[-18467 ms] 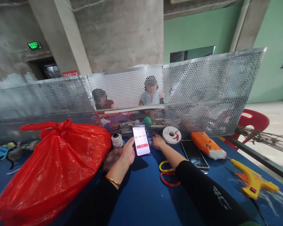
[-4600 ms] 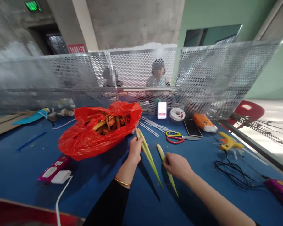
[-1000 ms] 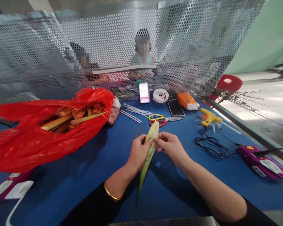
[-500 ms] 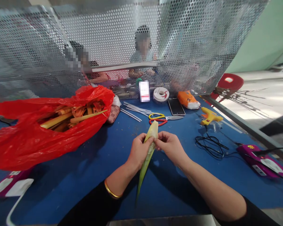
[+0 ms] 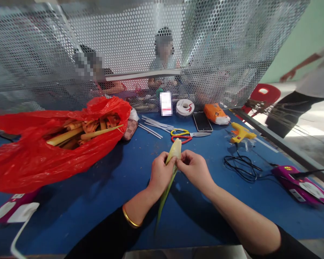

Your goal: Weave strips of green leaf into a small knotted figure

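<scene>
Over the middle of the blue table (image 5: 118,212), a pale yellow-green leaf sheath (image 5: 174,149), broad at the top and tapering to a green tip, slants between my hands. My left hand (image 5: 162,172) is closed on its left side, thumb across the front. On the opposite edge my right hand (image 5: 193,166) pinches the sheath with thumb and fingertips. Part of the sheath is hidden behind the fingers. Just beyond it lie scissors (image 5: 182,136) with one yellow and one red handle loop.
At left, a red plastic bag (image 5: 78,162) holds several stalks. White glue sticks (image 5: 156,126), a ribbon roll (image 5: 185,107), phone (image 5: 202,121) and orange tissue pack (image 5: 216,114) lie behind. A yellow glue gun (image 5: 241,133) and purple power strip (image 5: 302,183) are at right, below a perforated metal screen (image 5: 118,39).
A person has come into view at the far right beside the red chair. My hands keep their grip on the sheath, with only a slight shift of the left wrist.
</scene>
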The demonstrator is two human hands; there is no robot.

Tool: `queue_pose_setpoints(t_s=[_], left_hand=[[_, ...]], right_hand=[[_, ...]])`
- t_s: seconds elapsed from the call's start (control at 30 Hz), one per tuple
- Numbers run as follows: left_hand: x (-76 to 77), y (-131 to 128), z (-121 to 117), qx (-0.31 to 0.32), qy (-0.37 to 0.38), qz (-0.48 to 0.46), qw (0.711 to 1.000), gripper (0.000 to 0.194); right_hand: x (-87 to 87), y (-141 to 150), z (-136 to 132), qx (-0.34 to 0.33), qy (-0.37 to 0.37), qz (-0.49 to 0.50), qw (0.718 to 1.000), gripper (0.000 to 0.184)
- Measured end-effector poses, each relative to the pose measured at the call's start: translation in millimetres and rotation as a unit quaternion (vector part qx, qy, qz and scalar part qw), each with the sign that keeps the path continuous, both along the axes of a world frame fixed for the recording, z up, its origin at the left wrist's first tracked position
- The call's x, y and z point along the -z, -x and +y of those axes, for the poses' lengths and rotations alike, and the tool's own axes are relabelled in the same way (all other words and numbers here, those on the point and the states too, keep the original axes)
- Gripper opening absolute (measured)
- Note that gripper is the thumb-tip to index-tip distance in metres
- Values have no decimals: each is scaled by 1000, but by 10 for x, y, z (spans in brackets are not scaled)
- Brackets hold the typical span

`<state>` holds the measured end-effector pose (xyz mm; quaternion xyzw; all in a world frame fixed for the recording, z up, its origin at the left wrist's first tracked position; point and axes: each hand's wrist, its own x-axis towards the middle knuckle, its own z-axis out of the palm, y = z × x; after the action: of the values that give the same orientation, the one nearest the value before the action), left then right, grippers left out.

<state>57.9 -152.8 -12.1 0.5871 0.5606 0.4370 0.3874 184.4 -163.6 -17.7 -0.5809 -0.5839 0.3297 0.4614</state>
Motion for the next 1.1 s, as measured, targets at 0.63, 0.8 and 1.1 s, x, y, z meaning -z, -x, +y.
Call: queue_pose_setpoints(t_s=[0.63, 0.8, 1.1], left_hand=[[-38, -5, 33, 48, 192, -247, 949, 30], [-60, 4, 23, 52, 160, -199, 966, 30], [-38, -17, 19, 51, 184, -276, 942, 25]], right_hand=[[36, -51, 76, -30, 46, 83, 995, 9], [37, -41, 92, -75, 35, 167, 983, 14], [33, -23, 49, -2, -5, 16, 1000, 10]])
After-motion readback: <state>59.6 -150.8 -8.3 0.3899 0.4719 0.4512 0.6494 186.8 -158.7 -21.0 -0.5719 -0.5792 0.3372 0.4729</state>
